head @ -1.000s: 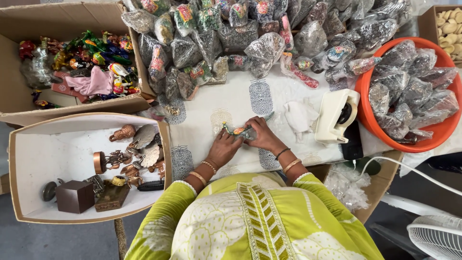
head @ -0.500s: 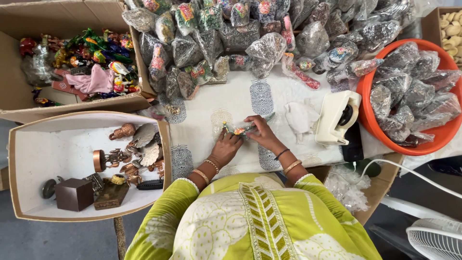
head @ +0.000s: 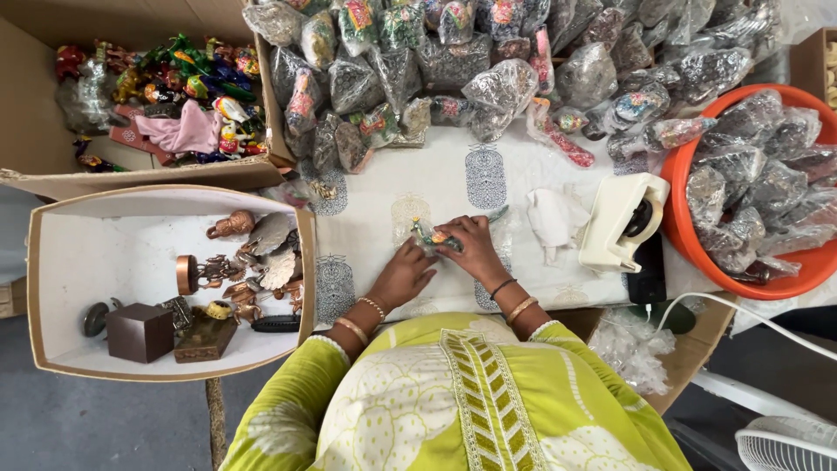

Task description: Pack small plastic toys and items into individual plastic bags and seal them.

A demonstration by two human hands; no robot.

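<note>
Your left hand at frame centre, fingers curled, tips pinching tail end of small painted bird figurine on white cloth. Your right hand cupped over figurine's other end, fingers closed on it, likely steadying it flat. Left: white box of brass figures. Right: tape dispenser, orange tub. Top: bagged items heaped within reach.

orange tub holds wrapped packets. white tape dispenser sits beside it on the surface. white box contains brass figurines.
</note>
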